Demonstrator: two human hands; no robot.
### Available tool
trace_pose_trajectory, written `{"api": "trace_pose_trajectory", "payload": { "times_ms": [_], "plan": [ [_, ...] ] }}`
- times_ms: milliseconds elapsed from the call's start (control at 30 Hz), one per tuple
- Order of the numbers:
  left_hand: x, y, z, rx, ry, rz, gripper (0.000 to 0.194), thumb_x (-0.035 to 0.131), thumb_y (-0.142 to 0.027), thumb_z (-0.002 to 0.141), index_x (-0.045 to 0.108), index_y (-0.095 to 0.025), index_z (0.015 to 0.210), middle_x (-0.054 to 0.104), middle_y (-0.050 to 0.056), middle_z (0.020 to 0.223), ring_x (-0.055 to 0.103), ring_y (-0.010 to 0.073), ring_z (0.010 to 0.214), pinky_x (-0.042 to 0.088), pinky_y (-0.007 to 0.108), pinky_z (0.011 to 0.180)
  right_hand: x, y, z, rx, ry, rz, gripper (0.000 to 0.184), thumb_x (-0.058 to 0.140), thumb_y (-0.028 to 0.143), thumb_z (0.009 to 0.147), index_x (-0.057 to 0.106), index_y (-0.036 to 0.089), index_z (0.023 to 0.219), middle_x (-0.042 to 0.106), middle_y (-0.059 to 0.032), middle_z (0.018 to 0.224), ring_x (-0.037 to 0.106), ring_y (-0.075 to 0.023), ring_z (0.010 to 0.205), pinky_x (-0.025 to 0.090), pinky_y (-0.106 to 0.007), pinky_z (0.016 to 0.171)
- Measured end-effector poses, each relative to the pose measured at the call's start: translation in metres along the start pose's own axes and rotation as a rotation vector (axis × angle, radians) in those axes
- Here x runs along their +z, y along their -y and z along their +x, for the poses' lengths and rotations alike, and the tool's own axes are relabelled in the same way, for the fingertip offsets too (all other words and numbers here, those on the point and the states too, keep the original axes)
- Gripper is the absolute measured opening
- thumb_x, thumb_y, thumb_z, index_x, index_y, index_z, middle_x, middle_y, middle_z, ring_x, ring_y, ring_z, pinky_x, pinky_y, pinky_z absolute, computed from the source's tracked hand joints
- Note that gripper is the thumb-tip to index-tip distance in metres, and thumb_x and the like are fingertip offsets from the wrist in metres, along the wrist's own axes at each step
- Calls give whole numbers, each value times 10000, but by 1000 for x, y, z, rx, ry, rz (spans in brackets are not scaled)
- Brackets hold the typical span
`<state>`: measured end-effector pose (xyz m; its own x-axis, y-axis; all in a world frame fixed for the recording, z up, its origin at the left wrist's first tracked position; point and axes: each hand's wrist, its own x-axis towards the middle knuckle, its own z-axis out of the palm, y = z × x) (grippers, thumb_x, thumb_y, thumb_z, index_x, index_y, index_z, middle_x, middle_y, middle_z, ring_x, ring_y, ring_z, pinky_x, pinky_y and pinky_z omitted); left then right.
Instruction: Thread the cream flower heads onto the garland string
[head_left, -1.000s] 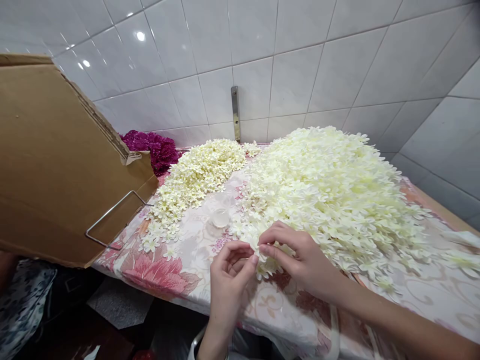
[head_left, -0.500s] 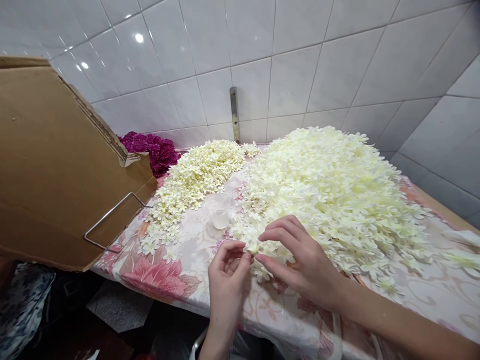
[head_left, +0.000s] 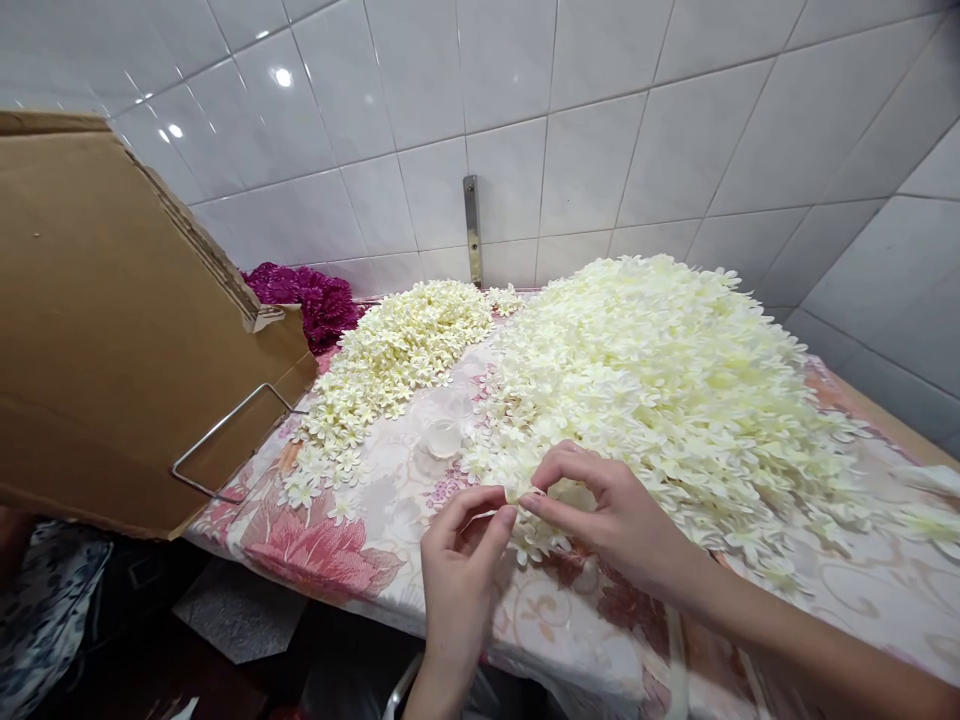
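My left hand [head_left: 463, 560] and my right hand [head_left: 600, 505] meet low over the front of the table. Between their fingertips is a small cream artificial flower [head_left: 514, 494], mostly covered by the fingers. The left thumb and forefinger pinch one side of it, while the right thumb and forefinger close on the other. Just behind them rises a big heap of pale white-yellow cloth flowers [head_left: 660, 370]. A smaller heap of cream flowers [head_left: 412, 335] lies to the left. A little clear plastic cup [head_left: 443, 438] stands between the heaps.
A large cardboard box [head_left: 135, 330] takes up the left side, with a bent metal wire frame [head_left: 225, 430] beside it. Purple flowers [head_left: 319, 300] lie behind the box. A flowered cloth [head_left: 322, 550] covers the table, against a tiled wall [head_left: 502, 70] with a metal bracket [head_left: 472, 230].
My right hand's spread fingers have closed into a pinch at the small flower. My left hand stays almost in place, still pinching the flower.
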<state>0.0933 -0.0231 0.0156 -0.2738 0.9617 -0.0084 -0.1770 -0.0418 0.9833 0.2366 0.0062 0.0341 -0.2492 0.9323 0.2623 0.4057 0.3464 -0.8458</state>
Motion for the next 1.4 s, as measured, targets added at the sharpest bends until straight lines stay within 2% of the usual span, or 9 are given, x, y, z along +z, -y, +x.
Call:
{"api": "trace_pose_trajectory", "payload": {
  "times_ms": [233, 433, 500, 600, 733, 933, 1033, 1167, 1400],
  "plan": [
    [-7, 7, 6, -65, 44, -6, 147, 732, -292, 678, 703, -163, 742, 703, 14, 722, 646, 139, 706, 505, 210, 658, -2, 3, 0, 11, 119, 36, 175, 562, 324, 854, 662, 210, 767, 634, -15, 764, 569, -161, 763, 409, -290, 700],
    [-7, 8, 6, -82, -19, -26, 169, 740, -300, 668, 706, -153, 745, 707, 25, 725, 653, 152, 711, 516, 229, 675, -2, 2, 1, 21, 1, 56, 193, 595, 308, 827, 624, 200, 670, 626, -10, 702, 573, -155, 692, 427, -280, 662],
    [-6, 6, 6, -82, 22, -23, 162, 744, -288, 661, 711, -154, 745, 713, 32, 738, 662, 162, 725, 525, 237, 681, -2, 1, 0, 20, -22, 57, 191, 612, 310, 817, 613, 200, 661, 620, -5, 692, 569, -148, 671, 434, -269, 642],
    [-5, 4, 4, -90, 85, -39, 149, 755, -252, 642, 713, -160, 752, 717, 34, 747, 669, 166, 729, 531, 234, 670, -2, 2, 0, -32, 9, 59, 174, 635, 299, 806, 613, 202, 664, 618, 5, 682, 568, -139, 660, 438, -254, 627],
    [-3, 3, 3, -93, 33, -72, 116, 748, -241, 645, 698, -159, 709, 691, 9, 686, 646, 132, 679, 511, 199, 641, -4, 4, 2, -99, 94, 50, 186, 541, 269, 877, 629, 206, 725, 636, -4, 712, 580, -140, 681, 441, -259, 637],
    [-6, 6, 6, -98, 29, -55, 144, 748, -272, 662, 697, -156, 730, 694, 12, 706, 646, 131, 696, 512, 204, 661, -5, 1, 2, -186, -181, -227, 38, 578, 216, 827, 564, 209, 792, 604, -29, 759, 563, -188, 755, 437, -306, 655],
    [-7, 7, 7, -91, 68, -29, 155, 748, -274, 660, 706, -152, 747, 710, 32, 736, 666, 161, 726, 531, 228, 670, 0, 2, -1, -279, -93, -198, 36, 596, 230, 830, 566, 211, 831, 609, -36, 779, 551, -189, 769, 443, -309, 654],
    [-8, 7, 6, -51, 131, 6, 106, 729, -245, 687, 721, -172, 763, 727, 34, 756, 679, 164, 740, 538, 223, 680, 5, 4, -3, -373, -27, -141, 106, 538, 118, 833, 569, 209, 789, 602, -19, 714, 534, -171, 735, 433, -292, 635],
    [-7, 6, 5, -63, 79, -21, 118, 736, -264, 680, 719, -165, 742, 729, 35, 741, 678, 163, 726, 536, 221, 663, -2, 4, 0, -140, -51, -55, 167, 577, 244, 844, 559, 210, 681, 606, -9, 695, 553, -156, 697, 433, -283, 632]
  ]
}}
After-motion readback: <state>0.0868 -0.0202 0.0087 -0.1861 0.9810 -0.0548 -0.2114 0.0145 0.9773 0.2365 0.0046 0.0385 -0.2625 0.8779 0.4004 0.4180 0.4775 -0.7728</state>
